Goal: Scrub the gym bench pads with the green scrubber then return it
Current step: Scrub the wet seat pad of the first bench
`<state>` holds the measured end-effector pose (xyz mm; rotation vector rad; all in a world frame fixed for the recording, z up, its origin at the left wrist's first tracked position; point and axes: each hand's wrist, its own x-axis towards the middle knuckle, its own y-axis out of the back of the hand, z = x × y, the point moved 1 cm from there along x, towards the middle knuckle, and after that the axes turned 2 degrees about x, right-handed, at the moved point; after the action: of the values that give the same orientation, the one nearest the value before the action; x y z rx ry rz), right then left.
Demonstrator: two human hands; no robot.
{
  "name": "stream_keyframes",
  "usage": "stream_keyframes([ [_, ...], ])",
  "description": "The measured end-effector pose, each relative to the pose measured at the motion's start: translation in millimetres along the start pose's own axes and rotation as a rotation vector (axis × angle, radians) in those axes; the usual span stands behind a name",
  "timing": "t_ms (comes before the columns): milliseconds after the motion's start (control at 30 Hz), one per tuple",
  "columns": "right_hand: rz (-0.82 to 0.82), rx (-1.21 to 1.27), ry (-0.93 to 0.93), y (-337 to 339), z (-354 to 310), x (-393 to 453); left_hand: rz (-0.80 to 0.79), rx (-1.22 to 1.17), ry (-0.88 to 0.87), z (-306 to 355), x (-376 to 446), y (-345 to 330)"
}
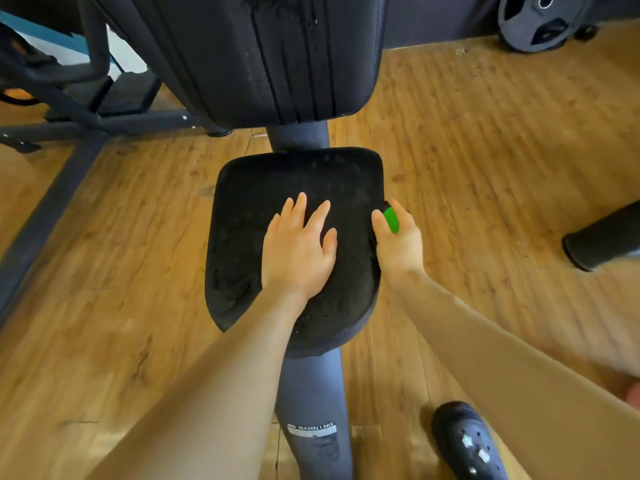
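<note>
The black seat pad [249, 202] of the gym bench fills the middle of the view, worn and crumbly at its near edge. Above it rises the black back pad [263, 53], cracked along its length. My left hand [299, 244] lies flat on the seat pad with fingers spread. My right hand [398, 240] grips the green scrubber [391, 219] against the seat pad's right edge; only a small green part shows between thumb and fingers.
The grey bench frame [313, 403] with a warning label runs toward me over a wooden floor [485, 161]. A weight plate [540, 22] leans at the back right, a black roller [602, 237] lies at the right, another machine's frame [69, 116] stands left. My shoe [464, 441] is at bottom right.
</note>
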<state>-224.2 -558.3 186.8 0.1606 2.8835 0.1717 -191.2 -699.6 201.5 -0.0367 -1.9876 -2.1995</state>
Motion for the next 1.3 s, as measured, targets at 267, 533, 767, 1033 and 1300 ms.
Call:
stream_keyframes([
  [267, 0.025, -0.009, 0.012, 2.6, 22.2, -61.9, -0.021, 0.029, 0.012, 1.1, 0.7, -1.1],
  [533, 0.019, 0.052, -0.053, -0.4, 33.0, -82.6, 0.01, 0.041, 0.004, -0.5, 0.0, -3.4],
  [767, 0.066, 0.134, -0.091, -0.4, 12.7, -62.9, -0.01, 0.022, 0.016, 0.0, 0.3, -1.8],
  [1033, 0.127, 0.071, -0.061, -14.8, 35.2, -123.2, -0.013, 0.032, 0.012, 0.1, 0.6, -1.5],
  [1300, 0.171, 0.09, -0.127, -18.4, 36.3, -136.8, -0.007, 0.017, -0.003, -3.3, 0.8, -2.8],
])
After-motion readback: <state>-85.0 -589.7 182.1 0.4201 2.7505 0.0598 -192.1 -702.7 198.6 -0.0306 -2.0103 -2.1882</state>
